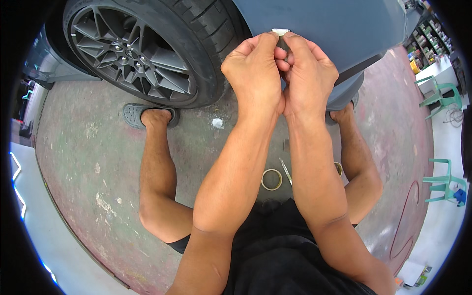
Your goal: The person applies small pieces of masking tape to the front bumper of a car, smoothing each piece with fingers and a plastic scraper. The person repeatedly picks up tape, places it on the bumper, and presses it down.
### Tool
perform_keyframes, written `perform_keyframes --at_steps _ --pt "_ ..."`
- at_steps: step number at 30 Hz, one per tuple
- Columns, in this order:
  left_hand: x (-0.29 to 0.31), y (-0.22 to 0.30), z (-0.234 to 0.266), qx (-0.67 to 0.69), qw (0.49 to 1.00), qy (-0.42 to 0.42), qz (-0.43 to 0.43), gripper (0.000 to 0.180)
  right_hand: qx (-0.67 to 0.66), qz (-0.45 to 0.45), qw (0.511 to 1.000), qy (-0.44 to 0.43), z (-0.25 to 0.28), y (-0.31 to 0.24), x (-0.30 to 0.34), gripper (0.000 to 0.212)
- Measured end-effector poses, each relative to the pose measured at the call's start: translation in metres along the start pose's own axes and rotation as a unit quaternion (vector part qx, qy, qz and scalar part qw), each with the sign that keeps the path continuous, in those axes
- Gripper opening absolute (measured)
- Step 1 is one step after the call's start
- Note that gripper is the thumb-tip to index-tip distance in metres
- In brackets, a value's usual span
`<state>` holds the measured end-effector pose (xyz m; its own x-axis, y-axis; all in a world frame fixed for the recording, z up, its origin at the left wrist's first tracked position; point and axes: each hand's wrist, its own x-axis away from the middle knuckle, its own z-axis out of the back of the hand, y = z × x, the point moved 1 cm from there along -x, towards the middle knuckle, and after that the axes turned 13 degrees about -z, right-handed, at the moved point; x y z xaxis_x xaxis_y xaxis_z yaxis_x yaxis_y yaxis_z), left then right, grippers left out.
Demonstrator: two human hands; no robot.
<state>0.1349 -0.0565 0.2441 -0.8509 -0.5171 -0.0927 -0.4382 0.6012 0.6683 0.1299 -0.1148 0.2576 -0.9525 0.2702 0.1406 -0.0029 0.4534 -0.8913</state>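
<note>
R arm [317,182] part-hides tan ring [339,169]

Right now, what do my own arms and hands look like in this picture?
Both your left hand and right hand are ungloved, with no ring, watch or bracelet showing. The left forearm and right forearm are bare and taper toward the wrists. No sleeves show. A small slanting mark shows on the left upper arm. Your torso clothing is black.
</note>
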Motion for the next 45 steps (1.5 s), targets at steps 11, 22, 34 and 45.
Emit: perform_keyframes --at_steps 11,22,34,45 --pt "0.001 0.005 -0.002 -0.004 1.0 0.001 -0.004 0.011 -0.009 0.013 1.0 -0.007 -0.002 0.001 -0.001 0.013" --pt "0.0 0.005 0.0 -0.012 1.0 -0.007 0.0 0.011 -0.002 0.025 1.0 0.007 -0.002 0.003 -0.002 0.013" --pt "0.001 0.006 0.012 -0.029 0.999 0.012 0.033 0.011 -0.003 0.028 1.0 0.01 0.004 0.009 -0.009 0.016" --pt "0.004 0.004 0.02 -0.144 0.983 -0.01 -0.112 0.019 -0.023 0.022 0.999 -0.005 0.005 0.007 -0.008 0.016"
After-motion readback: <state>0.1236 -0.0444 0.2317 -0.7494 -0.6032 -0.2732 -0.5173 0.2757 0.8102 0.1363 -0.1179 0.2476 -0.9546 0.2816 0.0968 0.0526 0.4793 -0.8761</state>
